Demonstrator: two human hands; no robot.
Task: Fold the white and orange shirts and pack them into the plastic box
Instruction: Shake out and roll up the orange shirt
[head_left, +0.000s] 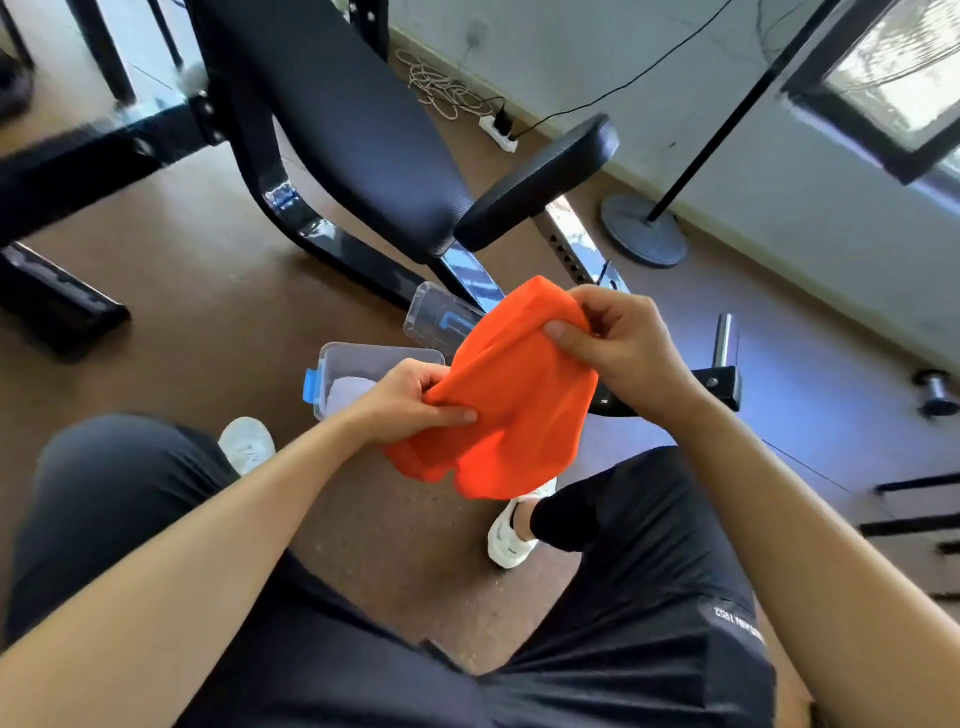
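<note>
The orange shirt (514, 395) hangs bunched in the air between my knees, partly folded. My left hand (415, 402) pinches its lower left edge. My right hand (618, 343) grips its upper right corner. On the floor just behind my left hand stands the clear plastic box (358, 356) with a blue clip on its side. A white garment (345, 395) lies inside it, mostly hidden by my left hand and the orange shirt. The box's clear lid (434, 314) lies beyond the box, partly covered by the shirt.
A black weight bench (363, 124) stands ahead, its metal frame running past the box. A stand with a round base (644, 231) is by the wall at right. A power strip and cables (498, 130) lie near the skirting. My white shoes rest on the brown floor.
</note>
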